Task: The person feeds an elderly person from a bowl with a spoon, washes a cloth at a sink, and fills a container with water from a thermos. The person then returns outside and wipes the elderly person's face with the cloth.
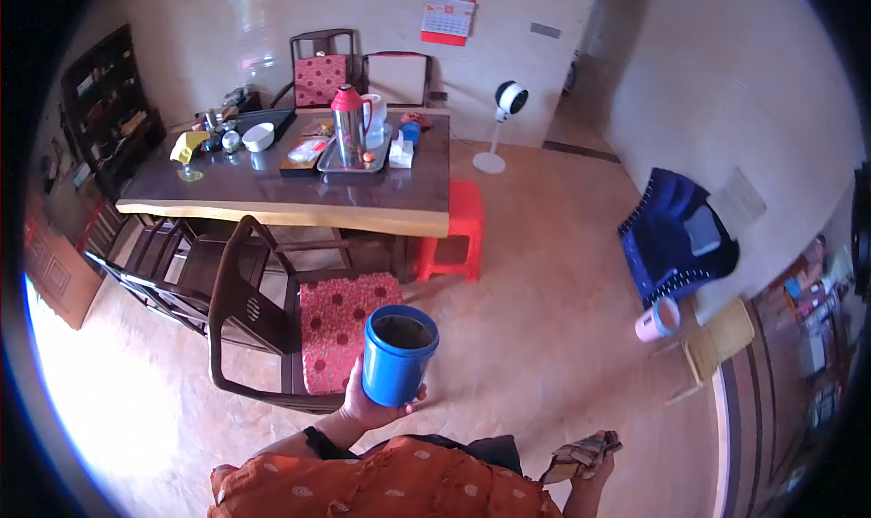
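My left hand [367, 407] is wrapped round the lower part of a blue plastic bucket [392, 373], held upright in front of me. Its mouth faces up, and the inside looks dark; I cannot make out what it holds. Low on the right, my right hand [599, 471] grips a crumpled patterned cloth [576, 454] beside my body. Just beyond the bucket stands a dark wooden armchair [238, 318] with a red flowered cushion [343, 323].
A long wooden table [272, 191] bears a thermos [347, 123], a tray and bowls. Under its right end is a red stool [464, 232]. Farther off stand a white fan [494, 137], a blue armchair [667, 237], a pink bin [655, 323] and a yellow chair [717, 341].
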Action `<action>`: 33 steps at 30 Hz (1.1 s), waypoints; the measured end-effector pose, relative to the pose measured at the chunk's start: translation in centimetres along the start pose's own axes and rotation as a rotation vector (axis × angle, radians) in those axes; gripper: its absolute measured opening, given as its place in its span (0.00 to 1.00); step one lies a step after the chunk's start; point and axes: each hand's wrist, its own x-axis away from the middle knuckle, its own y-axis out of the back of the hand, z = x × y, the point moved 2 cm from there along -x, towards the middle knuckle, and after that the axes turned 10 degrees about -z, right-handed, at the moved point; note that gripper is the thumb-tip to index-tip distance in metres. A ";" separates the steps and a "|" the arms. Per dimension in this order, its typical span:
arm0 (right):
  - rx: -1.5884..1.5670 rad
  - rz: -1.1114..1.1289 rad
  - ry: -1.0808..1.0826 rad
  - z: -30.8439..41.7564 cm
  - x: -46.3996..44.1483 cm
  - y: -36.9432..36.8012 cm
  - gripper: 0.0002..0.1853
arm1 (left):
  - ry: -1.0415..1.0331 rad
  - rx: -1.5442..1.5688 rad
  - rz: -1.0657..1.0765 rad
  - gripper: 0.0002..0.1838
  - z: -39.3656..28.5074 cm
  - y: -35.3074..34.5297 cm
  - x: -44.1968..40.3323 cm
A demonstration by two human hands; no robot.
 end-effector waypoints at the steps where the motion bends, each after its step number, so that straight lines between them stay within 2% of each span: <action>1: 0.031 -0.069 0.084 1.3 -4.0 -0.5 0.09 | -0.026 0.006 -0.007 0.51 -0.2 -0.8 -1.9; 2: 0.047 -0.056 0.064 2.3 -6.7 -2.8 0.09 | -0.097 0.028 -0.022 0.51 -0.4 -2.0 -3.6; 4: 0.247 0.274 0.089 4.2 -11.1 -10.0 0.09 | -0.210 -0.007 -0.066 0.52 -1.8 -2.1 -7.8; 5: 0.304 0.226 0.027 4.5 -16.1 -11.9 0.08 | -0.203 0.104 -0.134 0.53 -2.1 -2.5 -9.5; 6: 0.369 0.180 -0.032 4.4 -21.4 -14.1 0.08 | -0.298 0.104 -0.180 0.53 -2.0 -2.5 -11.0; 8: 0.342 0.508 -0.223 2.1 -28.1 -20.9 0.07 | -0.434 0.134 -0.208 0.53 -2.3 -3.4 -13.8; 10: 0.374 0.587 -0.304 -1.9 -28.6 -30.9 0.07 | -0.514 0.164 -0.206 0.54 -2.6 -4.7 -15.5; 12: 0.746 0.669 -0.303 -6.5 -31.6 -39.1 0.07 | -0.582 0.222 -0.206 0.53 -2.6 -5.7 -17.0; 14: 0.902 0.930 -0.220 -11.6 -31.8 -47.5 0.08 | -0.718 0.390 -0.391 0.54 -3.5 -6.8 -18.0; 16: 0.976 1.120 0.152 -17.2 -30.8 -54.8 0.13 | -0.831 0.353 -0.343 0.53 -5.1 -5.5 -19.3; 17: 0.977 1.149 0.133 -20.1 -30.9 -58.0 0.13 | -0.899 0.299 -0.311 0.53 -6.0 -5.0 -19.9; 19: 1.027 1.373 0.163 -25.5 -30.4 -63.1 0.19 | -0.936 0.338 -0.344 0.53 -8.4 -5.1 -21.0; 21: 1.342 1.493 0.426 -30.1 -30.2 -67.4 0.23 | -1.018 0.335 -0.302 0.53 -11.1 -5.0 -22.6; 22: 1.230 1.723 0.589 -33.0 -30.9 -69.2 0.27 | -1.071 0.310 -0.322 0.54 -12.2 -5.2 -23.3; 23: 1.247 1.874 0.635 -34.4 -30.1 -71.3 0.33 | -1.096 0.321 -0.316 0.54 -13.3 -5.1 -23.8; 25: 1.266 1.997 0.913 -40.5 -31.5 -75.5 0.39 | -1.185 0.252 -0.276 0.55 -15.3 -5.6 -24.5; 26: 1.351 1.992 0.815 -42.3 -30.2 -79.1 0.41 | -1.206 0.261 -0.285 0.55 -15.9 -5.8 -25.0; 27: 1.358 1.944 0.741 -43.4 -28.1 -82.3 0.38 | -1.253 0.347 -0.344 0.54 -16.2 -6.0 -25.3; 28: 1.235 1.941 0.773 -45.4 -26.7 -85.6 0.35 | -1.300 0.432 -0.401 0.54 -16.7 -6.4 -25.8; 29: 1.129 1.940 0.860 -49.8 -27.1 -88.8 0.29 | -1.320 0.435 -0.409 0.54 -17.2 -7.0 -26.2; 31: 1.036 1.828 0.887 -51.8 -23.0 -94.9 0.16 | -1.376 0.333 -0.484 0.53 -18.3 -8.3 -27.2; 32: 0.928 1.820 0.948 -55.1 -22.8 -97.4 0.14 | -1.367 0.363 -0.413 0.53 -18.8 -7.9 -27.7; 33: 0.933 1.837 0.913 -57.1 -22.0 -99.6 0.14 | -1.387 0.376 -0.427 0.53 -19.3 -8.0 -28.1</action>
